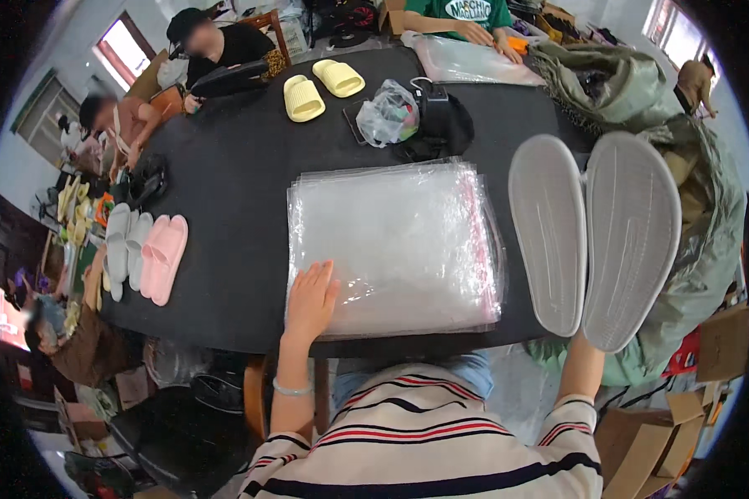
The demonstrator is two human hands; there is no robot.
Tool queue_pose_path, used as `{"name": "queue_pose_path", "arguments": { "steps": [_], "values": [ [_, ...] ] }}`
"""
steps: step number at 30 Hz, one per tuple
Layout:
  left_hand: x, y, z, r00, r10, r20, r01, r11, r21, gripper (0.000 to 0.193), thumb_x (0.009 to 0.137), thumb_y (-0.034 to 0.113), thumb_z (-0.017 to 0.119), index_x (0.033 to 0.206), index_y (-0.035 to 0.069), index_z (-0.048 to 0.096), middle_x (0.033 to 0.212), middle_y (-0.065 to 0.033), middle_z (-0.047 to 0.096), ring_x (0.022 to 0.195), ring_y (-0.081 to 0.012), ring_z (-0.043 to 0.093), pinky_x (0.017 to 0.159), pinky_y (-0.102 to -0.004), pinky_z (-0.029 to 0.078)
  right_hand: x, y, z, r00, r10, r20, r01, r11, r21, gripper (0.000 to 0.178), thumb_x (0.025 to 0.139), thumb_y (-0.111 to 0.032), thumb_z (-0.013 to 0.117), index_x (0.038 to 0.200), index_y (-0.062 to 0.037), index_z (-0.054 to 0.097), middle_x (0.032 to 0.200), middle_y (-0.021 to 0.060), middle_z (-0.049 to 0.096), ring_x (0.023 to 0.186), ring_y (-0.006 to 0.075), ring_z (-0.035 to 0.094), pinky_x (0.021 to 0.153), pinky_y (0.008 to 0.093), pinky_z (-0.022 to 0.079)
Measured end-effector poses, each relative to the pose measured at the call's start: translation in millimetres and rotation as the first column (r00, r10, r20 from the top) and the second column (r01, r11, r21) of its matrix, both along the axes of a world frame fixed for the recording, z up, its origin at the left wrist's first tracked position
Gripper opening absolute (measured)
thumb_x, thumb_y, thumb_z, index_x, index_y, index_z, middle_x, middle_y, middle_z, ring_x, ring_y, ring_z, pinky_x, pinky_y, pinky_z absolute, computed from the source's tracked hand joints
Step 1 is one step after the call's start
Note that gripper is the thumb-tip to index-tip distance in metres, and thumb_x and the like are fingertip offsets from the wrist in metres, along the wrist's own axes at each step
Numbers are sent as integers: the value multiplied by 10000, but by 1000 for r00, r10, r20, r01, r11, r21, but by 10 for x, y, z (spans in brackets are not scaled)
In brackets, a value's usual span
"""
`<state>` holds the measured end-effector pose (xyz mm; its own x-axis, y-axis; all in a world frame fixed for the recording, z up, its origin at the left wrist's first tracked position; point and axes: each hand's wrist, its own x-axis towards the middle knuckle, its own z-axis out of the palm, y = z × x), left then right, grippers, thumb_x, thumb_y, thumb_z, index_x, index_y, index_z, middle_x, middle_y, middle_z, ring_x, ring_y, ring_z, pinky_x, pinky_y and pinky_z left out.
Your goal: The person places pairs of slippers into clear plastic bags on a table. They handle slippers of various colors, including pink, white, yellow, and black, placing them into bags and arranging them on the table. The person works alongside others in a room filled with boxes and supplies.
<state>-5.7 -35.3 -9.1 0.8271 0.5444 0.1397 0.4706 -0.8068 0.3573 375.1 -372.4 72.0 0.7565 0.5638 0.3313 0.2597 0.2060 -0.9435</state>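
Note:
A stack of clear plastic bags point(383, 241) with a pinkish strip along the right side lies on the table in front of me. My left hand point(311, 299) rests flat on the stack's lower left part, fingers stretched out and holding nothing. To the right, a pair of grey slippers point(632, 233) is held up side by side, soles facing me and toes pointing away. My right hand point(584, 348) grips them from below at the heel end. Its fingers are hidden behind the soles.
The black table point(233, 183) carries yellow slippers point(305, 98), pink slippers point(164, 258), grey slippers point(125, 245) and a crumpled clear bag point(389, 115) beside black items. Large green sacks point(699, 200) crowd the right edge, with cardboard boxes point(641, 449) below. Other people sit around.

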Motion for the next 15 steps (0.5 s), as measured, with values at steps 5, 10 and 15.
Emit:
{"name": "queue_pose_path", "arguments": {
  "steps": [5, 10, 15],
  "values": [
    [63, -95, 327, 974, -102, 204, 69, 984, 161, 431, 926, 167, 565, 1327, 15, 518, 1327, -179, 550, 1277, -348, 475, 1110, -476, 288, -272, 805, 287, 959, 283, -5, -283, 959, 22, 280, 868, -217, 619, 1047, -6, 660, 987, 120, 663, 891, 220, 640, 799, 358, 493],
    [69, -377, 500, 966, -227, 121, 211, 969, 132, 468, 837, 209, 684, 1267, 59, 576, 1289, -167, 579, 1238, -339, 513, 1085, -470, 332, -423, 1796, 517, 787, 430, 442, -192, 852, -487, 263, 882, -240, 617, 1012, -18, 674, 971, 142, 659, 879, 268, 631, 787, 374, 491],
    [-57, -227, 275, 975, -169, 145, 150, 980, 132, 490, 851, 237, 671, 1275, 19, 555, 1328, -182, 544, 1245, -354, 493, 1087, -481, 328, -455, 2147, 149, 527, 588, 613, -35, 736, -676, 312, 895, -353, 606, 980, -66, 694, 1042, 123, 665, 937, 316, 631, 787, 442, 496]
  ]
}}
